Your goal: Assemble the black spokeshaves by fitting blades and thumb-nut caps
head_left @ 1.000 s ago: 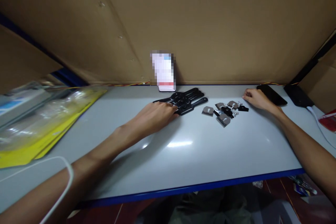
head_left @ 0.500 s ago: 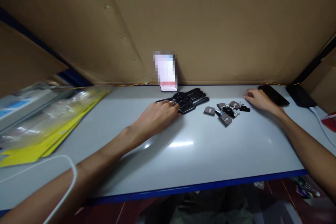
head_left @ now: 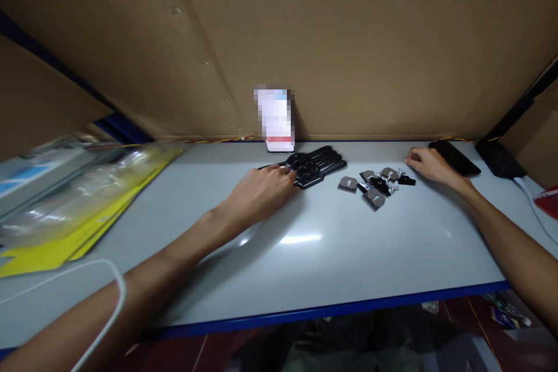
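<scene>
My left hand [head_left: 270,189] lies palm down over the left ends of a stack of black spokeshave bodies [head_left: 320,165], its fingers curled on them and partly hiding them. Their handles fan out to the right. Right of the stack lies a loose group of flat grey blades [head_left: 374,200] with keyhole slots, black clamping plates [head_left: 380,186] and silver thumb screws [head_left: 394,188]. Beyond this group my right hand [head_left: 425,164] rests on its side on the table, fingers curled in, with nothing visible in them.
A lit phone [head_left: 279,119] leans on the cardboard wall [head_left: 349,40] at the back. Behind my right hand lie a dark phone [head_left: 455,158] and a black device [head_left: 500,159] with a white cable. Plastic bags [head_left: 87,192] and yellow sheets [head_left: 100,226] cover the table's left side.
</scene>
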Demonstrator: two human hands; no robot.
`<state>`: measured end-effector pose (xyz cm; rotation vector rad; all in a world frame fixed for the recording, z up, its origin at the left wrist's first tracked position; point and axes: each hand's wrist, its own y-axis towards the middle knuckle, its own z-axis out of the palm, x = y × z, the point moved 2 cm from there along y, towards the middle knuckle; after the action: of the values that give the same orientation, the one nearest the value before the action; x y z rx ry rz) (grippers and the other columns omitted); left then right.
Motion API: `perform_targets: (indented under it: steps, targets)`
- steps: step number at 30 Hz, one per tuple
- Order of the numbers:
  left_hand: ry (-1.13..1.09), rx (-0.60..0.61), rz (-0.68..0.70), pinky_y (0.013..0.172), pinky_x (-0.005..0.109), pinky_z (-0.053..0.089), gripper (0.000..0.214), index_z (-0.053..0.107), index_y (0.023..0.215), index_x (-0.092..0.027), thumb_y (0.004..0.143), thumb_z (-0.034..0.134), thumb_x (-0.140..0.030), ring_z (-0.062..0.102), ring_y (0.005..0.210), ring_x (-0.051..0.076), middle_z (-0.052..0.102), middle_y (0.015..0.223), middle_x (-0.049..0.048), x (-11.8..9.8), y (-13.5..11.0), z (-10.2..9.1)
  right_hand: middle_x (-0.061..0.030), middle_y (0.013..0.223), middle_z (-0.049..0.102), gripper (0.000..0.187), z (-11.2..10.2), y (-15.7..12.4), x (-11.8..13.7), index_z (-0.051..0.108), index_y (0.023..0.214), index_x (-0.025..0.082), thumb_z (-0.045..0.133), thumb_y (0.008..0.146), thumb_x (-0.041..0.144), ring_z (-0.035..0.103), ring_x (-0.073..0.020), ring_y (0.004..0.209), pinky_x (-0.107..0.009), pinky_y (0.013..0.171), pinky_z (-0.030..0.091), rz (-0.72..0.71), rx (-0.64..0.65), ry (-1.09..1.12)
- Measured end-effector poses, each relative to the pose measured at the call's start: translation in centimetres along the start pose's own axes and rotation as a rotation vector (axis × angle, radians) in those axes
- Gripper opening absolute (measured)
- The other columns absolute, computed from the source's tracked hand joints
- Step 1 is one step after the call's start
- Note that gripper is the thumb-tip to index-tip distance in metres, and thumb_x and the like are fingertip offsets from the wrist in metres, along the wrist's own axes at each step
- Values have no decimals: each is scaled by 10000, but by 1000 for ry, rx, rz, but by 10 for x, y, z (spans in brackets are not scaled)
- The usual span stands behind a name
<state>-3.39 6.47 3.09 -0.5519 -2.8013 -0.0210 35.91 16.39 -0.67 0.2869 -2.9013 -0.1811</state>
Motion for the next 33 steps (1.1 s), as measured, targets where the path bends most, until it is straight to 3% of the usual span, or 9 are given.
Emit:
perform_targets:
  steps: [15, 28, 31, 33]
  targets:
    - [-5, 27, -58, 729, 342, 530, 257, 656, 1000, -154, 1000, 443, -298, 686, 1047, 313, 724, 1094, 143, -5, 1, -1, -81, 844, 733, 220, 0, 1, -1, 701, 893, 183, 552, 903, 344, 628, -205, 708, -279, 612, 358, 4, -2, -14]
    - [-22, 16, -55, 701, 344, 504, 254, 654, 974, -160, 994, 464, -327, 689, 1013, 320, 720, 1063, 136, -6, 2, 1, -89, 857, 741, 245, -1, -1, 1, 717, 928, 180, 538, 903, 345, 636, -210, 726, -283, 628, 381, 3, -1, -22]
    - [-31, -15, -71, 684, 348, 488, 299, 647, 989, -165, 995, 465, -403, 693, 958, 327, 714, 1033, 139, 4, 4, 2, -87, 862, 743, 245, -1, -1, 1, 713, 925, 181, 540, 904, 353, 637, -206, 730, -275, 617, 374, 7, 4, -27]
    - [-57, -98, -172, 678, 351, 473, 338, 638, 999, -178, 995, 457, -464, 690, 907, 326, 708, 1029, 138, 21, 6, 2, -86, 860, 741, 245, -1, 0, 1, 712, 922, 180, 540, 904, 354, 632, -204, 723, -274, 612, 371, 10, 6, -30]
